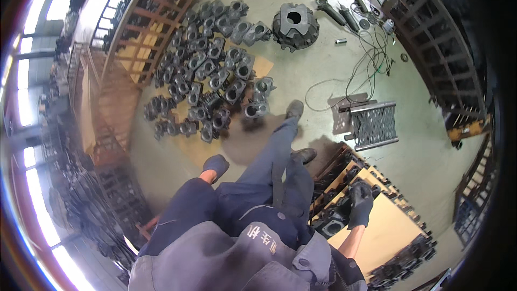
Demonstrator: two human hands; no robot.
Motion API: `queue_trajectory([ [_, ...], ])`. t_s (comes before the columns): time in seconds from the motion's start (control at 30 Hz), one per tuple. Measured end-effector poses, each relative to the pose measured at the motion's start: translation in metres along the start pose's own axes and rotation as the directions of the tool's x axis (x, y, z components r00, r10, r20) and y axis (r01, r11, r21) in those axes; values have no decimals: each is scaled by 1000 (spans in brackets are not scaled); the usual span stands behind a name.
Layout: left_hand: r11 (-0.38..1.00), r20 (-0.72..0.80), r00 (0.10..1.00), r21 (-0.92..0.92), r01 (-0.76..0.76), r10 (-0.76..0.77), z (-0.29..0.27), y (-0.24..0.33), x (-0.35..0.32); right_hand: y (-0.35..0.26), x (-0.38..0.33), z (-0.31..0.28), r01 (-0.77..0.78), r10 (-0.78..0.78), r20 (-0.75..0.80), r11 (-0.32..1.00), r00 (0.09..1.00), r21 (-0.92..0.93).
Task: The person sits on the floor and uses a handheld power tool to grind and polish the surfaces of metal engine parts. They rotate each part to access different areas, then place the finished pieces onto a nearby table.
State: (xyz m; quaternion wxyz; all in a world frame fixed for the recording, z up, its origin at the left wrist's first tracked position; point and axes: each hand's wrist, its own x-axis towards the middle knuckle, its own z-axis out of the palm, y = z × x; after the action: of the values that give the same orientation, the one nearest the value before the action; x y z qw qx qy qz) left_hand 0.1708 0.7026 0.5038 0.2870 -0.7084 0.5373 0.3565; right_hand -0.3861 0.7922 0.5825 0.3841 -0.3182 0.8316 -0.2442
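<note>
My left hand, in a dark glove, hangs beside my left thigh with its fingers curled together; I see nothing in it. On my right, my gloved right hand is closed on a dark metal casting at the edge of a stack of parts. Beside that hand, more dark castings sit in layers between tan boards. Many similar castings, with round bores, cover the floor ahead to the left. The right hand's fingertips are partly hidden against the dark part.
A large round toothed casting stands ahead. Power tools and tangled cables lie at the far right, near a metal mesh frame. Rusty lattice racks rise on the left, with another lattice rack on the right.
</note>
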Motion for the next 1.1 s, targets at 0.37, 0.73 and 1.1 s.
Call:
queue_trajectory([
  [0.37, 918, -12, 985, -364, 156, -172, -41, 19, 56, -192, 162, 40, 121, -95, 158, 979, 983, -164],
  [0.73, 623, -219, 939, -782, -7, -265, -99, 18, 155, -293, 239, 88, 208, -27, 391, 880, 920, -428],
  [1.1, 847, -238, 968, -528, -62, -78, 70, -22, 111, -341, 321, 118, 253, -70, 420, 882, 905, -397],
])
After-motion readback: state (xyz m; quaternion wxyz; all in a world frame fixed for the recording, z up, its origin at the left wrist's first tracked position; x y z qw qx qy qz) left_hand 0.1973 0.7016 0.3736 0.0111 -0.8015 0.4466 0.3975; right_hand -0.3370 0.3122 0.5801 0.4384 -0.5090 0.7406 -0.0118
